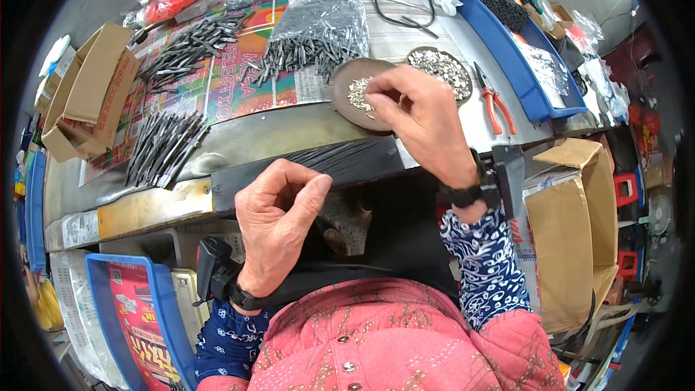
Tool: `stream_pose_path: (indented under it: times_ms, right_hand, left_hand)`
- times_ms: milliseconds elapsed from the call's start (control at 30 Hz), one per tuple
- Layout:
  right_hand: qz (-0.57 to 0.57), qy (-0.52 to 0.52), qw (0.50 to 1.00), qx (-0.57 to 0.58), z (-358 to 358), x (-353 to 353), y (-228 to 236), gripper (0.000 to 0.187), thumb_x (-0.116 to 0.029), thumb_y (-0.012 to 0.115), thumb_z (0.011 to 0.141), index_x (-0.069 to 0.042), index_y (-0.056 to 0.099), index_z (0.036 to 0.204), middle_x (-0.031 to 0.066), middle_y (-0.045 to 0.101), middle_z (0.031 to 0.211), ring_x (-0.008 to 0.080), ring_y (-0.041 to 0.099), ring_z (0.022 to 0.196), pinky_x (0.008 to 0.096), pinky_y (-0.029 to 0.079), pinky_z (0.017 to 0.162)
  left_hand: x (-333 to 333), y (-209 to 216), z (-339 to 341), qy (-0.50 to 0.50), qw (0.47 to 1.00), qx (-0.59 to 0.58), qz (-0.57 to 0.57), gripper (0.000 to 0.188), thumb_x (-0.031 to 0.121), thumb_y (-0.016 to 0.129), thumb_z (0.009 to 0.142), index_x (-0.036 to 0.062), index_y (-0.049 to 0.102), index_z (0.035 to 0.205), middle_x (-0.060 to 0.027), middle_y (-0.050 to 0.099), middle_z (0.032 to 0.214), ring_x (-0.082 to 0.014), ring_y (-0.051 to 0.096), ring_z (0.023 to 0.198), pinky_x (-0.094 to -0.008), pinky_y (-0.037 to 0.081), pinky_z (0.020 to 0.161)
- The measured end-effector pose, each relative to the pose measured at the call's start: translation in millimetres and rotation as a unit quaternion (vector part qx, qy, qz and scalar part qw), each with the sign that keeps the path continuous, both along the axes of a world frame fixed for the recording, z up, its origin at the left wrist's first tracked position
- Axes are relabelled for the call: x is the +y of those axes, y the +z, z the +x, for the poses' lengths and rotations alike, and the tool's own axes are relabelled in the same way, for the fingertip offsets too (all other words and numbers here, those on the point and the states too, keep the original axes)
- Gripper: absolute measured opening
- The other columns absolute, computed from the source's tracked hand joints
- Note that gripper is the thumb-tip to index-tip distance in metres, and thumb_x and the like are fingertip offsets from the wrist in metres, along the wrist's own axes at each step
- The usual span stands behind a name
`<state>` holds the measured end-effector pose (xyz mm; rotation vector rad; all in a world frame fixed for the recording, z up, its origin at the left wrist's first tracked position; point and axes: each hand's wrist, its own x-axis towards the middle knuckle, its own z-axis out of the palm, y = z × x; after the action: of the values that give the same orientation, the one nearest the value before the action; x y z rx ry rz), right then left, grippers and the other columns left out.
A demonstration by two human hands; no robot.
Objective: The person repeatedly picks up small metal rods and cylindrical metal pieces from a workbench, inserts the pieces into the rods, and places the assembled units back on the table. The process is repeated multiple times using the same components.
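My right hand hovers over the near rim of a brown round dish, its thumb and fingers drawn together in a pinch. Small silvery metal pieces lie in that dish, partly hidden by the hand. Just beyond, a second dish holds more small metal pieces. My left hand is in front of the dark strip on the table edge, fingers curled with thumb against forefinger. Anything in either pinch is too small or too hidden to make out.
Red-handled pliers lie right of the dishes. Thin black sticks sit in piles on the left, with more spilling from a clear plastic bag. A blue tray, a cardboard box and another open box flank the workspace.
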<state>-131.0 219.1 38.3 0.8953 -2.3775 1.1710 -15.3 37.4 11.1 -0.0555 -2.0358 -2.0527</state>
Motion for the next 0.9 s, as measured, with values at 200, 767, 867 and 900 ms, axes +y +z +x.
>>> stream_pose_path:
  times_ms: [200, 767, 867, 900]
  right_hand:
    - [0.152, 0.003, 0.978, 0.141, -53, -31, -4, 0.014, -0.014, 0.060, 0.081, -0.004, 0.068, 0.087, 0.0118, 0.061, 0.080, 0.0298, 0.058, 0.081, 0.0385, 0.046, 0.073]
    - [0.243, -0.046, 0.937, 0.247, -99, -73, -39, 0.023, -0.023, 0.071, 0.074, -0.003, 0.059, 0.072, 0.0138, 0.059, 0.078, 0.0347, 0.056, 0.081, 0.0450, 0.046, 0.069]
    - [0.217, -0.059, 0.944, 0.242, -102, -75, -45, 0.023, -0.023, 0.070, 0.074, -0.003, 0.060, 0.071, 0.0146, 0.061, 0.080, 0.0359, 0.056, 0.082, 0.0460, 0.046, 0.069]
    - [0.216, -0.059, 0.943, 0.247, -103, -75, -46, 0.023, -0.023, 0.069, 0.074, -0.002, 0.060, 0.071, 0.0151, 0.061, 0.079, 0.0363, 0.057, 0.082, 0.0465, 0.046, 0.069]
  left_hand:
    - [-4, -1, 2, -0.008, 1.000, -0.005, 0.000, 0.012, 0.004, 0.069, 0.087, -0.0007, 0.061, 0.079, 0.0047, 0.055, 0.068, -0.0005, 0.045, 0.061, -0.0170, 0.037, 0.054]
    - [-10, -10, 1, 0.006, 0.999, 0.027, -0.021, 0.006, 0.002, 0.069, 0.085, -0.0019, 0.064, 0.084, -0.0017, 0.060, 0.069, -0.0043, 0.053, 0.062, -0.0206, 0.044, 0.056]
    - [-10, -10, 1, 0.006, 0.999, 0.028, -0.019, 0.006, 0.002, 0.068, 0.085, -0.0019, 0.063, 0.084, -0.0019, 0.061, 0.069, -0.0045, 0.053, 0.062, -0.0205, 0.044, 0.056]
    - [-10, -10, 1, 0.007, 0.999, 0.029, -0.016, 0.006, 0.002, 0.068, 0.085, -0.0019, 0.063, 0.084, -0.0018, 0.061, 0.070, -0.0045, 0.053, 0.062, -0.0205, 0.044, 0.056]
